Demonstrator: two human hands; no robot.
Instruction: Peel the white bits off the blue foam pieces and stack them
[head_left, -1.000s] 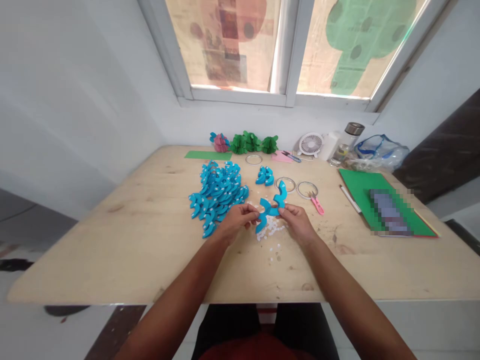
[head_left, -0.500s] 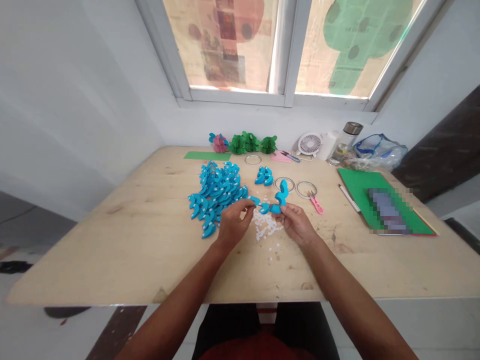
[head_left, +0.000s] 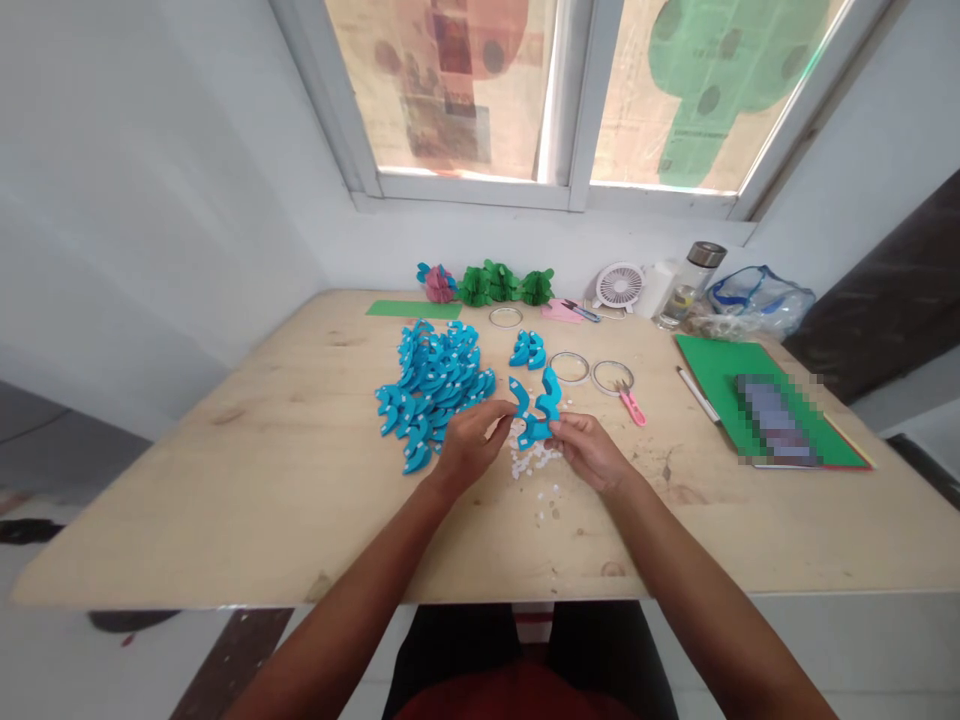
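Note:
Between my hands, above the table, is a chain of curved blue paper pieces (head_left: 535, 430) bent into a zigzag. My left hand (head_left: 474, 440) pinches its left part, where one curved piece points upward. With thumb and fingers, my right hand (head_left: 589, 448) grips the right end, beside another piece that stands up. Left of my hands lies a large heap of similar blue curved pieces (head_left: 435, 375) with small white patches. A small blue cluster of joined pieces (head_left: 528, 349) sits farther back. Tiny white scraps (head_left: 529, 462) are scattered beneath my hands.
Rolls of tape (head_left: 569, 367) and pink-handled snips (head_left: 631, 403) lie right of centre. Green paper ornaments (head_left: 499, 282), a small fan (head_left: 619, 287) and a glass bottle (head_left: 690, 285) stand along the back. A green sheet (head_left: 724, 370) bearing a blurred object lies right, beside a pen (head_left: 697, 395).
The held blue chain has folded from a stretched-out line into a tighter zigzag, with its left piece now pointing up. My hands have stayed nearly in place.

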